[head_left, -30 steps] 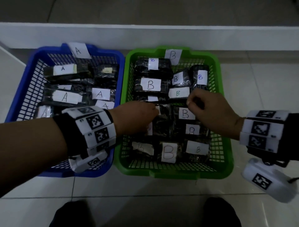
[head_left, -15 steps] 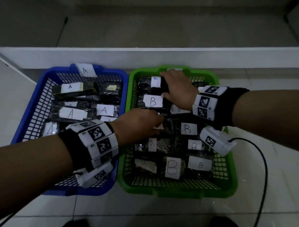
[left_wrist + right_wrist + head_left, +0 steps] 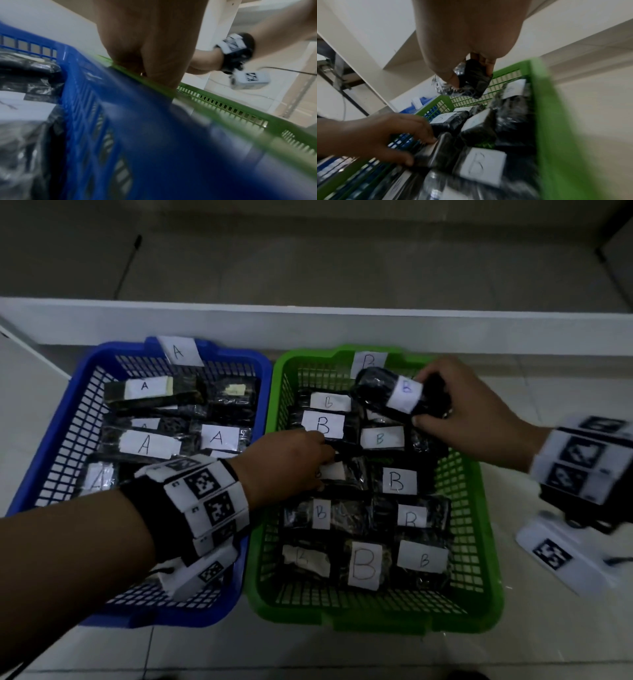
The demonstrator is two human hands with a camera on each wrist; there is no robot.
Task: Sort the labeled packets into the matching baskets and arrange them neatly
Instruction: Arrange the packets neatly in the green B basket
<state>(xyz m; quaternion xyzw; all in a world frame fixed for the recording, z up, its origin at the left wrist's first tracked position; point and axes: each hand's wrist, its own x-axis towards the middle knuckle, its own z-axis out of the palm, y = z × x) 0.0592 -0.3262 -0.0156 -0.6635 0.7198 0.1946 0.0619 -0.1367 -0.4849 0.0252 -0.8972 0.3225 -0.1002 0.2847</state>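
Observation:
A blue basket marked A stands on the left with several black packets labelled A in it. Touching it on the right is a green basket marked B, filled with black packets labelled B. My right hand grips one B packet by its end and holds it tilted above the green basket's far right corner; the right wrist view shows my fingers and thumb around this packet. My left hand reaches over the rim between the baskets, its fingers and thumb pinching a middle B packet.
A low white ledge runs behind both baskets. They sit on a pale tiled floor. A white wrist-camera box with a cable hangs beside the green basket's right wall.
My right hand was reaching across to the green basket's far middle; it now holds a B packet, lifted off the pile and drawn back to the right. The left hand has stayed put.

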